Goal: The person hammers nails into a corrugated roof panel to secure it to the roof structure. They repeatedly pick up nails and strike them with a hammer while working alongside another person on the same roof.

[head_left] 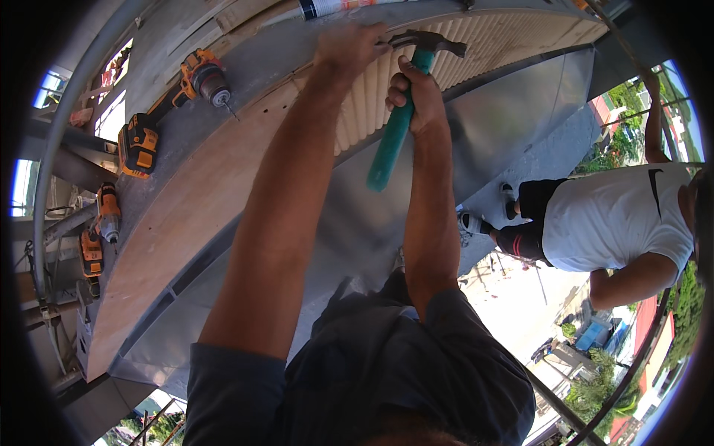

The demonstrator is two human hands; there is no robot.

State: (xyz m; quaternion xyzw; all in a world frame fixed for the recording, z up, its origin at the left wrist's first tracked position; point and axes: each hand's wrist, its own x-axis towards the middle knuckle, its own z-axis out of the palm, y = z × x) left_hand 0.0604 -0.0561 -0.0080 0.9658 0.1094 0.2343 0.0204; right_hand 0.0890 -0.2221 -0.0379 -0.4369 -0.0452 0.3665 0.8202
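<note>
Hammer (398, 128): short grip, weight up top

On my feed it sits at upper centre, in front of the ribbed panel (506, 41), handle slanting down toward the wearer. The right hand (424, 100) is clenched around the handle just below the head. The left hand (349, 48) is beside the head's left end, fingers curled; I cannot tell whether they pinch anything, nor whether the head touches the panel.

I'd judge it head-heavy, stiff and hard to damage. Held this high, it should be easy to steer; a lower hold on the long bare grip would give more swing. The teal handle looks matte, so probably not very slippery, and the dark metal head curves to both sides.

I see pale, rounded ribs on the panel, a smooth curved wooden strip (201, 175) with small dark spots, and dull, reflective sheet metal (520, 93) below. An orange-and-black drill (204, 78) lies nearby.
</note>
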